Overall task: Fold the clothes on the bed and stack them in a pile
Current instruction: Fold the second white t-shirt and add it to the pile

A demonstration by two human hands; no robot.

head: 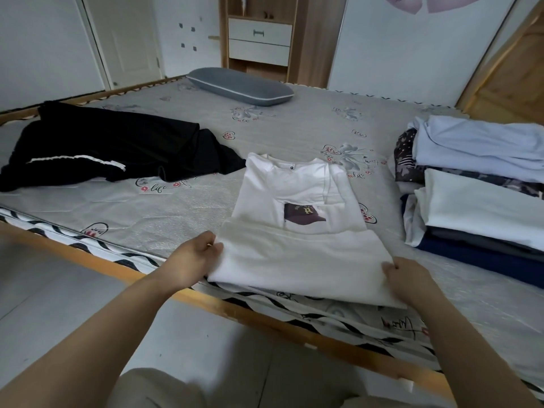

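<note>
A white T-shirt (297, 231) with a dark cap print lies on the bed near its front edge, its sides folded in and its lower part doubled up over the body. My left hand (194, 259) grips the left corner of that lower fold. My right hand (407, 279) grips the right corner. Black clothes (112, 145) with a white stripe lie unfolded at the left of the bed. A pile of folded clothes (477, 198), white, light blue, patterned and navy, stands at the right.
The grey printed mattress (176, 207) sits in a wooden frame (141, 275). A grey pillow (240, 86) lies at the far side. Behind it stand a wooden cabinet with white drawers (259, 39) and a door (129, 39).
</note>
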